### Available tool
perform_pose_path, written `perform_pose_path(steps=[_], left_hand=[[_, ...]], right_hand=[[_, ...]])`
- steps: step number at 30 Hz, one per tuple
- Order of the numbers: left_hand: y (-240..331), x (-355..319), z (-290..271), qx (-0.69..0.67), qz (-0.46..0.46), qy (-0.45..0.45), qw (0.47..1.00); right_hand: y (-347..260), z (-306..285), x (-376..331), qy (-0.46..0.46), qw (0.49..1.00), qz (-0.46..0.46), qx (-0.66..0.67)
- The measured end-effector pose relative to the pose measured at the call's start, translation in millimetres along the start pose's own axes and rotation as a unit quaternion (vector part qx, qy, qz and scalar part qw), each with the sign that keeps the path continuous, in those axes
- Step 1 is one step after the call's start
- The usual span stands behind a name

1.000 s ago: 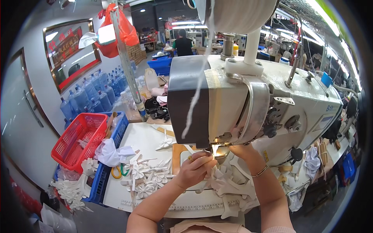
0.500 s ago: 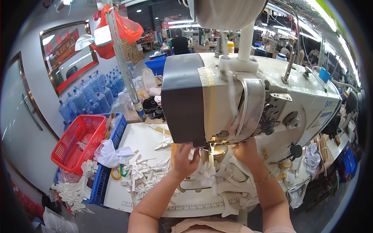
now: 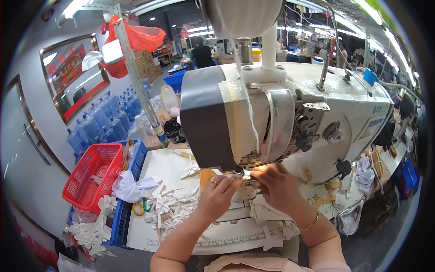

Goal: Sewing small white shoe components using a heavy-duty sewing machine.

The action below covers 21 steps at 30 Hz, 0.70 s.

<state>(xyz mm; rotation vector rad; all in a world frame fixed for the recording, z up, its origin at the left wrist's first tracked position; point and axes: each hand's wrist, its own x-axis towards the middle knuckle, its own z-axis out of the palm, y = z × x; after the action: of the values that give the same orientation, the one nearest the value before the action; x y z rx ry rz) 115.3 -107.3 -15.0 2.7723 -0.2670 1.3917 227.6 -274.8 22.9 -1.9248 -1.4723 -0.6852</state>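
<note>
A large off-white sewing machine (image 3: pixel 312 104) with a dark grey end cover (image 3: pixel 204 118) stands in front of me, a lamp glowing by its needle. My left hand (image 3: pixel 218 192) is closed in a pinch just left of the needle area, a ring on one finger. From the right, my right hand (image 3: pixel 277 185) reaches the same spot with bent, closed fingers. The fingertips of both hands nearly meet there. What they pinch is too small and covered to name. Under my right hand lie several cream cut pieces (image 3: pixel 269 215), partly hanging over the table's front edge.
White bow-shaped pieces (image 3: pixel 174 208) are heaped left of my left forearm, beside green-and-yellow-handled scissors (image 3: pixel 140 207). A red basket (image 3: pixel 86 190) rests on a blue crate (image 3: pixel 122 215) at the left. A metal post (image 3: pixel 136 77) rises behind them. Scraps and cloth (image 3: pixel 362 172) lie at the right.
My right hand has come left and forward from beside the machine, and my left hand has closed in to meet it at the needle. The blurred white piece hanging there is gone from sight.
</note>
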Motion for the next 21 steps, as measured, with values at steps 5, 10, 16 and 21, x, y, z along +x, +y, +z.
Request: perform_pose_path(steps=[5,10,16,21], left_hand=[[3.2,-1.1,1.2,-0.011,-0.037,-0.007,0.999],[-2.9,-1.2,5.6,-0.025,-0.037,0.009,0.999],[-3.3,0.3,7.4,-0.037,-0.045,0.013,0.998],[0.5,2.0,8.0,-0.071,-0.059,0.029,0.995]], right_hand=[[15.5,3.4,3.5,-0.011,0.998,-0.066,-0.015],[15.9,7.7,5.7,-0.017,0.994,-0.084,-0.061],[15.2,11.0,5.2,0.005,0.995,-0.089,-0.049],[18.6,12.3,4.3,0.004,0.996,-0.08,-0.037]])
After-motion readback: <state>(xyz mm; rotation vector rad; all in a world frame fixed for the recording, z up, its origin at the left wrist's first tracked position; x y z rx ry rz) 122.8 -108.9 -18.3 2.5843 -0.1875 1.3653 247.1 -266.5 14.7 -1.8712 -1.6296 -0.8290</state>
